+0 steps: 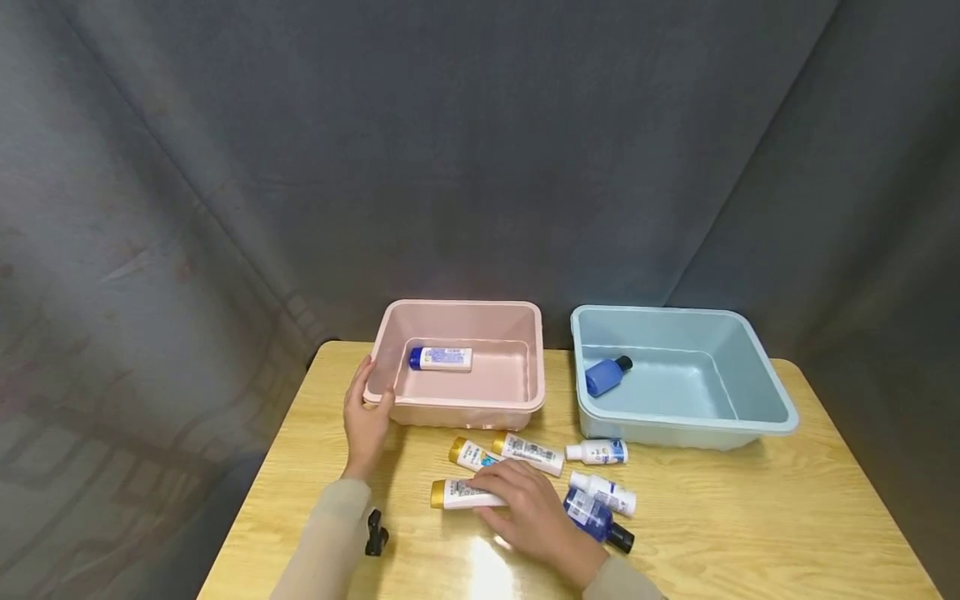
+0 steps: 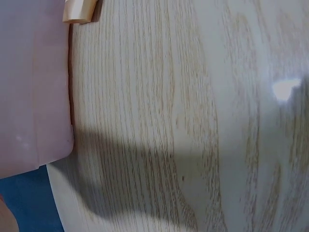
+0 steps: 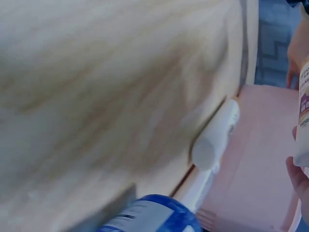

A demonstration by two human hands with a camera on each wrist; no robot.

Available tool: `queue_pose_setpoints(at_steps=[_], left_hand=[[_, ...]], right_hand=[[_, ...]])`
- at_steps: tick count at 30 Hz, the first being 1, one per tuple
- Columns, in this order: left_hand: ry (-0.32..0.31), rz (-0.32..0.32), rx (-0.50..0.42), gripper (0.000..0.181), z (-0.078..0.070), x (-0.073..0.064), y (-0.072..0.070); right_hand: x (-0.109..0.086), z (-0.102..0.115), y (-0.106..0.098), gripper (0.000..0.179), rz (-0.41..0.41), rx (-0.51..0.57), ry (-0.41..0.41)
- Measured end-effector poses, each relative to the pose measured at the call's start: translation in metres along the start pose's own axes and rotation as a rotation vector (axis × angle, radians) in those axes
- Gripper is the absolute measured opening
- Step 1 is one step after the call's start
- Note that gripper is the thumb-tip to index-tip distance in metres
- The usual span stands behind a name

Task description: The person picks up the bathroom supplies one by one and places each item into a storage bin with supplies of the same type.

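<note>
My left hand (image 1: 365, 429) grips the near left corner of the pink bin (image 1: 457, 414), thumb at the front rim and fingers along the left side. Inside that bin lies a white bottle with a blue cap (image 1: 446, 359). My right hand (image 1: 528, 510) holds a white bottle with a gold cap (image 1: 468, 494), its cap pointing left; fingers and palm hide its base end. In the right wrist view, the held bottle (image 3: 303, 121) shows at the right edge. Just beyond lie two more gold-capped white bottles, one partly behind the hand (image 1: 474, 455), the other farther right (image 1: 534, 453).
At the right, a light blue bin (image 1: 675, 429) contains a blue bottle with a black cap (image 1: 604, 377). In front of it lie two small white bottles (image 1: 600, 452) and a dark blue bottle (image 1: 588, 514). A small black object (image 1: 377, 533) appears beside my left sleeve. A grey curtain (image 1: 480, 167) hangs behind the table.
</note>
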State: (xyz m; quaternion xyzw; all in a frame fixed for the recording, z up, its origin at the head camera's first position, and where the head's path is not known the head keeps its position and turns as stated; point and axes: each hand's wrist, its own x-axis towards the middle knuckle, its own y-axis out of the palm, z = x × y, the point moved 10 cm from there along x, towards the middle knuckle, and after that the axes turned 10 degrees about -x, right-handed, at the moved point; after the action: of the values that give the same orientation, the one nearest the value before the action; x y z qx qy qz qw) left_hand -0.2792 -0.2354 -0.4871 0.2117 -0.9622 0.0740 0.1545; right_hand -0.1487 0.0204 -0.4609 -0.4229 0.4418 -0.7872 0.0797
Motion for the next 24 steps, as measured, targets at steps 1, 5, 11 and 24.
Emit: queue_pose_setpoints(at_steps=[1, 5, 11, 24], left_hand=[[0.001, 0.0, -0.001, 0.052, 0.0, 0.001, 0.0], [-0.005, -0.005, -0.008, 0.052, 0.0, 0.001, 0.001], [-0.015, -0.005, 0.023, 0.05, 0.0, 0.0, 0.0], [-0.027, -0.004, 0.04, 0.051, 0.001, 0.0, 0.001]], right_hand=[[0.003, 0.0, -0.002, 0.036, -0.009, 0.0, -0.002], [0.016, -0.002, -0.007, 0.038, -0.039, 0.0, -0.004], [0.035, -0.007, -0.021, 0.038, -0.077, -0.027, 0.003], [0.066, -0.018, -0.037, 0.037, -0.064, -0.024, -0.02]])
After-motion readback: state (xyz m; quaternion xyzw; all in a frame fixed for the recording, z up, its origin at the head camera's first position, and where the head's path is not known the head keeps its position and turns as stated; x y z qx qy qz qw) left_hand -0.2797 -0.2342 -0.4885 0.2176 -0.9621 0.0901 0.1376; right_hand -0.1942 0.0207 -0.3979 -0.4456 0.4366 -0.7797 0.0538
